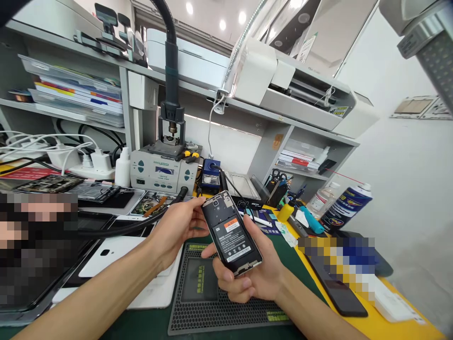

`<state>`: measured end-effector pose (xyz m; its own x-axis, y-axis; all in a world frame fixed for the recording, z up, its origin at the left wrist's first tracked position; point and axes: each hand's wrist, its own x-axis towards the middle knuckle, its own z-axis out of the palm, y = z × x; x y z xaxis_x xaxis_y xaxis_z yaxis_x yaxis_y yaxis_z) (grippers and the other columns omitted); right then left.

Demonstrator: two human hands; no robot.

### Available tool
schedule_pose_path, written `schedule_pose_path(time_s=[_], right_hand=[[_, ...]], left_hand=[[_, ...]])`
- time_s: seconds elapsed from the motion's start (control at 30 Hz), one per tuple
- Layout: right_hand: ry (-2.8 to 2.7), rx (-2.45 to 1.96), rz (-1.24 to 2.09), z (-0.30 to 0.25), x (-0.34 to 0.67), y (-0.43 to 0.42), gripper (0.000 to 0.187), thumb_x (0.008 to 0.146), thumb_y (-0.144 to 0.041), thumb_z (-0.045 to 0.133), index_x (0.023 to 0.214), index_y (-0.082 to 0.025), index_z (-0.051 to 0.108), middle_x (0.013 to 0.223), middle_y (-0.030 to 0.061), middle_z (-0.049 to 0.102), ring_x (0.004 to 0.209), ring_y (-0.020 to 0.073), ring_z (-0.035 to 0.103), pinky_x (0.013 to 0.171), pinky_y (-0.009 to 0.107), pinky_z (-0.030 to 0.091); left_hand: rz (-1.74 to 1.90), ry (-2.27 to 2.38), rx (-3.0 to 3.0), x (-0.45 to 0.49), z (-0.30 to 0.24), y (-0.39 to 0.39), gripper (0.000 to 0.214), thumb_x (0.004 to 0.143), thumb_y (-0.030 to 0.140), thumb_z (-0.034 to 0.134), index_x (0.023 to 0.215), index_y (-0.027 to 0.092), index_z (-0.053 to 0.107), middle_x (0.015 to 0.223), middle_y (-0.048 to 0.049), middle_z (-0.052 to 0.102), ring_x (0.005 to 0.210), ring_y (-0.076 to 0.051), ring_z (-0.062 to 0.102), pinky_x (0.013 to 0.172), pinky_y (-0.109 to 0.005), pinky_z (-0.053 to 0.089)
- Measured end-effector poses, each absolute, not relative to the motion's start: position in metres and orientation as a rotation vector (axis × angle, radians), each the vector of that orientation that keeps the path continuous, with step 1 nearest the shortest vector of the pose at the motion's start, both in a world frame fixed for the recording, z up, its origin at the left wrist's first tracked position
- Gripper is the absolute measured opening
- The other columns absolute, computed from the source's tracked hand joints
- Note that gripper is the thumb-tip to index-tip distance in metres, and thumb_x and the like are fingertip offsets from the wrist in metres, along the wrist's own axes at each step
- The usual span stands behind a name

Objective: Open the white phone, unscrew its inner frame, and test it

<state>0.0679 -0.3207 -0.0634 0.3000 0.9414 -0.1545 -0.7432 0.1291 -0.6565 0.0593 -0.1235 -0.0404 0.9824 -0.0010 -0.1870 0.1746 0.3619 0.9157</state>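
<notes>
Fingers of right hand [258, 278] wrapped around open-backed phone [231, 233], left hand [175, 229] fingers pinching its top edge

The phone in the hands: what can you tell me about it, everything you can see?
The phone has its rear cover off, showing a black battery with an orange and a white label and a camera lens near the top, all inside a silvery, metal-looking frame. It is held tilted, open back toward the camera, above a dark gridded mat. The right hand cradles its lower end from below; the left hand pinches its upper left edge.
</notes>
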Motion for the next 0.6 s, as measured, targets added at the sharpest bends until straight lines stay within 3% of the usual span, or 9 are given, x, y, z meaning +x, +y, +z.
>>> schedule_pose_path(time_s=[0.3,0.6], right_hand=[[-0.343,-0.73,1.241,-0.0624,0.069,-0.3219,0.096,0.088,-0.085,0.024,0.128,-0.005,0.058,0.076,0.0039,0.058,0.047,0.0092,0.033,0.042,0.023,0.015],[-0.353,-0.663,1.241,-0.0615,0.0694,-0.3244,0.1,0.083,-0.09,0.026,0.129,-0.008,0.059,0.075,0.0028,0.057,0.048,0.0105,0.034,0.043,0.024,0.014]], left_hand=[[-0.114,0.129,1.139,0.058,-0.0398,-0.1242,0.027,0.091,0.04,0.058,0.083,0.015,0.068,0.078,-0.0049,0.066,0.07,-0.018,0.06,0.07,-0.034,0.053],[-0.121,-0.049,1.063,0.0517,-0.0351,-0.1287,0.034,0.091,0.048,0.062,0.093,0.015,0.071,0.096,-0.0106,0.073,0.082,-0.021,0.063,0.073,-0.033,0.052]])
